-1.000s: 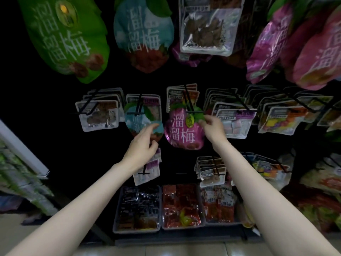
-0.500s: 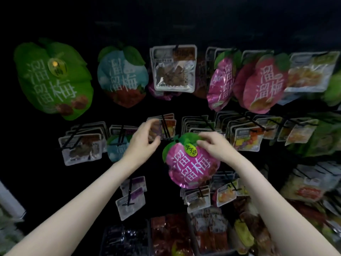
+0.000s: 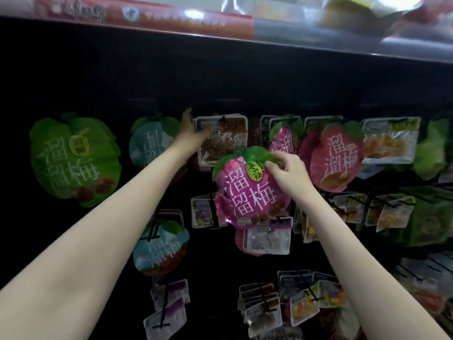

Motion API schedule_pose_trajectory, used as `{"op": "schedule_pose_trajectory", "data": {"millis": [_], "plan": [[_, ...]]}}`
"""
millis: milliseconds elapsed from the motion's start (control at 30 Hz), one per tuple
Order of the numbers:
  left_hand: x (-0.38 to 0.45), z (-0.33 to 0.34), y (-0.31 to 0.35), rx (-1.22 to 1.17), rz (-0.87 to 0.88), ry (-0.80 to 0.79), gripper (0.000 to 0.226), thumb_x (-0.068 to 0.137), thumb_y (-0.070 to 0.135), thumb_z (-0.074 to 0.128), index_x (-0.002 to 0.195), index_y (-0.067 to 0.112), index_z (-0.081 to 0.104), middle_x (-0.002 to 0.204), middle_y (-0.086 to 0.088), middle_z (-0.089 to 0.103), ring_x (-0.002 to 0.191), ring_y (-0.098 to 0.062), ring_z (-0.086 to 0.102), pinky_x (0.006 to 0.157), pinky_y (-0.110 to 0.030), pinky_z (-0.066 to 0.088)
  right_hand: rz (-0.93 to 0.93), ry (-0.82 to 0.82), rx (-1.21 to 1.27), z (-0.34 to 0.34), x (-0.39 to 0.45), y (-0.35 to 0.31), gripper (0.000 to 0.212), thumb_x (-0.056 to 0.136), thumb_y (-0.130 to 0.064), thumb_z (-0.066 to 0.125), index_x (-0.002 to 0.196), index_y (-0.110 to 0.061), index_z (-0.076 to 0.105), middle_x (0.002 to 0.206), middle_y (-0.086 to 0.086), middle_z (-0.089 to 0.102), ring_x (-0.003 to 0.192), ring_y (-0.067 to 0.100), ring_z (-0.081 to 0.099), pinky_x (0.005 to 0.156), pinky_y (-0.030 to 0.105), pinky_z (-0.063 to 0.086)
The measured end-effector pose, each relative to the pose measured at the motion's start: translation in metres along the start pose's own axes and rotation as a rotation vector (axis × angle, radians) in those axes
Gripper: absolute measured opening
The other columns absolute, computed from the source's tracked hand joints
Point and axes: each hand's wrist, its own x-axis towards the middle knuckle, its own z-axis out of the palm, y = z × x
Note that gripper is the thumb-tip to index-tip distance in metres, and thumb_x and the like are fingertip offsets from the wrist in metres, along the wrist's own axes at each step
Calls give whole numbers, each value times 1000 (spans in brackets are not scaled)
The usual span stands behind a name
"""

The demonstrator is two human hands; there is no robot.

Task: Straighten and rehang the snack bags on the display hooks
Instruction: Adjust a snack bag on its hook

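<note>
While the right-hand fingers (image 3: 270, 165) pinch the green leaf-shaped top of the magenta plum bag (image 3: 247, 190), the bag hangs free in the right hand (image 3: 286, 174), off any hook, in front of the middle rows of the display. Change since half a second ago: the bag has been lifted clear of the lower row of small packs and now sits higher against the rack, level with the bottom edge of the upper row; the view has tilted up, so the shelf edge (image 3: 147, 17) with its red price strip now shows at 12 o'clock. The left hand (image 3: 190, 133) has moved up too, from the lower row to the upper one; it reaches at 10 o'clock from the bag, fingers spread, the thumb touching the left edge of the clear dried-fruit pouch (image 3: 220, 141). Whether those fingers grip the pouch, I cannot tell: it is dark there. At 1 to 2 o'clock from the held bag hang matching magenta bags (image 3: 284, 141) and a large pink bag (image 3: 335, 155); at 9 o'clock a blue bag (image 3: 149, 146), farther out a green bag (image 3: 73, 160). Judgement: the bag is being relocated to the upper row, probably beside its like; the hang hole must still be threaded onto a hook, so rehanging is not yet done.
</note>
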Motion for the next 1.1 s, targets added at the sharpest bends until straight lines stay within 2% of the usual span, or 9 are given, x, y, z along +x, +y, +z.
{"op": "schedule_pose_trajectory", "data": {"millis": [100,167,233,400,633,733,900,967,1100], "plan": [[2,3,3,-131,-45,57,50,86,21,65,130,9,43,118,-5,54,109,-14,53,71,-12,43,46,-19,47,-6,3,5,22,94,-12,52,111,-8,64,97,5,67,90,18,61,80,31,49],[-2,3,4,-145,30,58,29,85,15,66,112,10,55,88,5,57,76,7,57,52,-3,39,54,-9,33,-11,6,10,22,94,-12,53,111,-8,65,94,2,65,90,17,60,79,29,48],[-4,2,5,-158,80,36,19,86,11,64,104,8,61,76,10,56,57,14,54,49,-2,38,67,8,24,-15,10,13,22,93,-13,53,111,-9,65,93,1,64,91,18,61,79,31,48],[-3,-6,13,-27,144,29,10,85,12,65,95,10,65,78,8,60,72,-4,56,56,-8,43,92,23,34,-16,14,14,20,93,-13,53,108,-10,66,94,2,65,93,21,62,84,36,50],[5,-16,9,244,240,-67,27,87,19,63,114,12,65,138,-7,45,127,-19,41,94,-23,33,96,18,40,-14,15,10,22,93,-13,52,111,-8,64,94,3,63,88,17,58,77,30,47],[7,-6,9,237,204,-182,30,92,18,56,120,11,61,139,-11,46,126,-24,44,101,-34,37,105,12,62,-11,15,7,22,94,-13,53,111,-8,64,96,3,63,91,18,59,79,31,47],[-6,14,6,118,184,-46,27,94,17,51,116,4,60,118,-13,59,110,-27,56,81,-26,41,95,3,52,-11,14,2,22,93,-12,53,112,-7,64,93,0,62,93,19,59,83,34,48],[-9,19,1,300,249,-4,29,94,18,51,119,5,58,127,-14,52,119,-28,47,89,-27,37,98,12,53,-13,13,1,26,94,-12,52,117,-6,62,96,0,61,94,16,57,81,30,44],[-6,13,2,552,261,6,35,94,32,49,126,17,55,155,-8,14,143,-30,2,114,-41,11,104,23,43,-18,13,1,29,94,-13,52,121,-5,60,104,5,63,98,18,57,83,28,43]]}}
